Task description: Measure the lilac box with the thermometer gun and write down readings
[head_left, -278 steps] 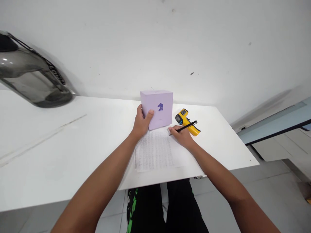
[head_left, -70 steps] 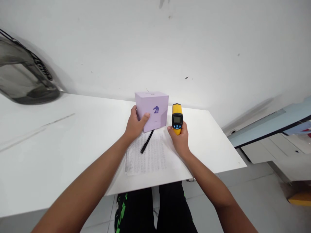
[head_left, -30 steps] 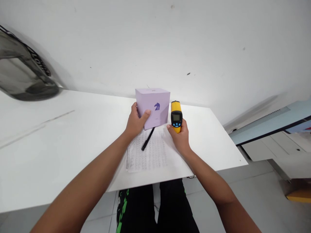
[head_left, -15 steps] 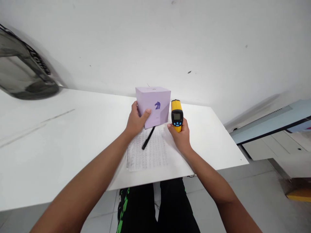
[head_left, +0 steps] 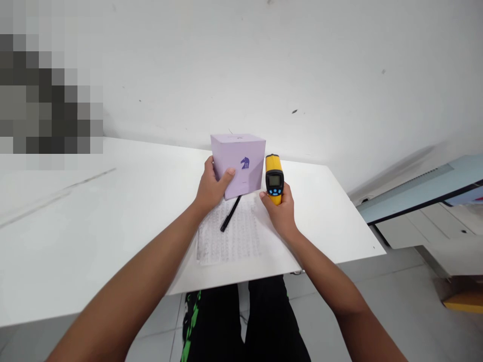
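Observation:
A light purple box with a dark horse-head logo is gripped by my left hand, its thumb on the front face and the fingers behind the left side. My right hand is closed around the handle of a yellow and black infrared thermometer, held upright just right of the box. Its small screen and blue buttons face me. Below the box, a black pen lies slantwise on a printed sheet of paper; the pen's far end meets the box's lower edge in view.
A white table carries these things, with a white wall behind it. A pixelated dark patch covers the upper left. Right of the table are a light blue panel with a dark edge and a pale cabinet.
Both hands, the box and the thermometer stay almost where they were. The dark item at the upper left is now hidden by pixelation.

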`<state>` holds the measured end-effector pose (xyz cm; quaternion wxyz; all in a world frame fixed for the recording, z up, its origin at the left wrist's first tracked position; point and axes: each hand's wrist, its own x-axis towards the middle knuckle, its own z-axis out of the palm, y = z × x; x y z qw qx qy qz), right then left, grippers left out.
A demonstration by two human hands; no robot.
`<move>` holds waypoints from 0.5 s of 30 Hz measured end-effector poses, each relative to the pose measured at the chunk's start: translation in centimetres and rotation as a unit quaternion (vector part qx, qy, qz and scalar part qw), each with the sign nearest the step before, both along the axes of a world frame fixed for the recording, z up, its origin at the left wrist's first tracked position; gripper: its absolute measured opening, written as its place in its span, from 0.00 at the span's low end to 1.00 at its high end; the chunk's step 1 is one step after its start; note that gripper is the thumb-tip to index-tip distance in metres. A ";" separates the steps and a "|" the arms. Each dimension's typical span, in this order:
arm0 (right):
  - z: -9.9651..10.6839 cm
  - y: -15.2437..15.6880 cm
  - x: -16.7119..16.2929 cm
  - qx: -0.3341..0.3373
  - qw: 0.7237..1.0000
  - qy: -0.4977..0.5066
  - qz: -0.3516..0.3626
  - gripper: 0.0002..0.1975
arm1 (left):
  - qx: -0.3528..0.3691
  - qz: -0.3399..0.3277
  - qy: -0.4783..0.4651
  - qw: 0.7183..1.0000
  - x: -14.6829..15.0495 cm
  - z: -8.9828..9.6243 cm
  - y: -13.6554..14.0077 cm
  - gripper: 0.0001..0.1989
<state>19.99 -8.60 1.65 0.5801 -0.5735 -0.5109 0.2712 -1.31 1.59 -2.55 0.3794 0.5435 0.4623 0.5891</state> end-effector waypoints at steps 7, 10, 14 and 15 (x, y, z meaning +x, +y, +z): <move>-0.1 0.0 0.2 -0.008 1.000 -0.013 0.004 0.27 | 0.007 0.000 -0.012 1.000 0.1 -0.1 0.0 0.49; -0.1 0.0 0.1 -0.006 1.000 -0.011 0.003 0.27 | 0.012 -0.002 -0.011 1.000 0.0 -0.3 0.1 0.48; -0.1 -0.1 0.0 -0.009 1.000 -0.003 0.006 0.28 | 0.002 -0.003 -0.007 1.000 -0.1 -0.1 0.0 0.49; -0.1 -0.1 0.0 -0.010 1.000 -0.002 0.007 0.28 | 0.001 -0.004 -0.006 1.000 -0.1 0.0 0.0 0.49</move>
